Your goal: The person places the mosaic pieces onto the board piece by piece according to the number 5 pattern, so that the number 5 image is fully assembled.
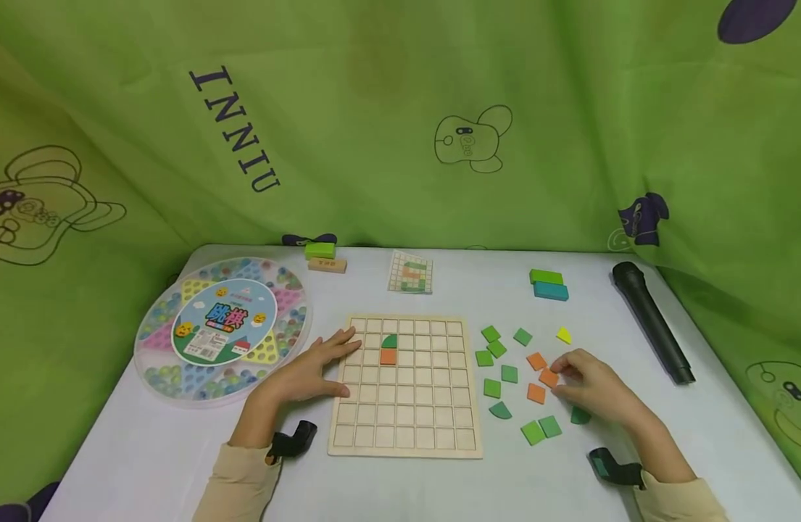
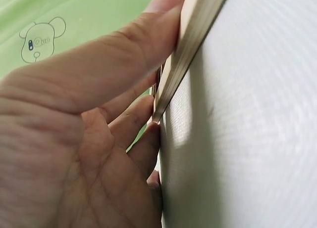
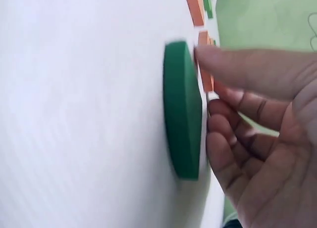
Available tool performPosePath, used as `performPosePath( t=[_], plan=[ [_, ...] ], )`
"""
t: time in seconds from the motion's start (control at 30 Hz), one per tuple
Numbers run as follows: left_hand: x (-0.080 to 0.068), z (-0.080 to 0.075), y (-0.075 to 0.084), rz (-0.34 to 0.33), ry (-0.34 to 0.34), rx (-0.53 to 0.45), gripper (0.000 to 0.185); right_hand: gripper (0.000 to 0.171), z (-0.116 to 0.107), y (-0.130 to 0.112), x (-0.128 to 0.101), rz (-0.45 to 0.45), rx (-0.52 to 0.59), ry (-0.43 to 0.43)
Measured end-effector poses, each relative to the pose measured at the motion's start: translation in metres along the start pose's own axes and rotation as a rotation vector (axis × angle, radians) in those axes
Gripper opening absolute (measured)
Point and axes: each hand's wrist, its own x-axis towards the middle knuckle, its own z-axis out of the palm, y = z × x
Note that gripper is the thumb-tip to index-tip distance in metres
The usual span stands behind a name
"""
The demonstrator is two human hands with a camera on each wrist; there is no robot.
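Note:
My left hand (image 1: pixel 309 373) rests on the left edge of a wooden grid board (image 1: pixel 405 417), fingers spread and thumb on the rim. In the left wrist view the thumb (image 2: pixel 124 55) lies along the board's edge (image 2: pixel 181 60). On the board, a green quarter-circle tile (image 1: pixel 390 341) sits just above an orange square tile (image 1: pixel 388 357). To the right, my right hand (image 1: pixel 592 384) pinches another orange square tile (image 1: pixel 548 378) between thumb and forefinger, low at the table. A dark green curved tile (image 3: pixel 183 109) lies close by the hand, partly under it in the head view.
Several green tiles (image 1: pixel 509 373), two more orange squares (image 1: pixel 536 394) and a yellow triangle (image 1: pixel 564 335) lie right of the board. Behind are a pattern card (image 1: pixel 410 272) and coloured blocks (image 1: pixel 550 291). A round marble game box (image 1: pixel 224 322) stands left, a black microphone (image 1: pixel 653 322) right.

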Motion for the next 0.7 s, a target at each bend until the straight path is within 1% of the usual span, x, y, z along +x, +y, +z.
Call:
performPosePath(
  t=[0.1, 0.17, 0.23, 0.33, 0.43, 0.53, 0.6, 0.7],
  plan=[
    [0.000, -0.001, 0.001, -0.005, 0.002, -0.006, 0.085, 0.020, 0.001, -0.005, 0.001, -0.030, -0.036, 0.024],
    [0.000, 0.000, 0.000, -0.006, 0.000, -0.003, 0.085, 0.019, -0.001, -0.011, 0.002, -0.032, -0.041, 0.027],
    [0.000, 0.000, 0.000, -0.006, -0.003, 0.001, 0.085, 0.020, -0.001, -0.021, 0.002, -0.030, -0.014, 0.028],
    [0.000, 0.000, 0.000, -0.005, -0.006, 0.005, 0.085, 0.021, 0.003, -0.042, 0.007, -0.055, 0.044, 0.031],
    [0.000, -0.001, 0.001, -0.008, -0.006, 0.002, 0.085, 0.022, 0.017, -0.070, 0.018, -0.137, 0.113, 0.019],
    [0.000, -0.002, 0.001, -0.005, -0.009, 0.001, 0.085, 0.022, 0.037, -0.101, 0.034, -0.212, 0.188, -0.025],
    [0.000, -0.002, 0.002, -0.003, -0.011, 0.002, 0.085, 0.022, 0.052, -0.120, 0.045, -0.246, 0.247, -0.065],
    [-0.001, -0.001, 0.002, -0.006, -0.009, 0.002, 0.084, 0.021, 0.074, -0.145, 0.063, -0.269, 0.321, -0.130]
  ],
)
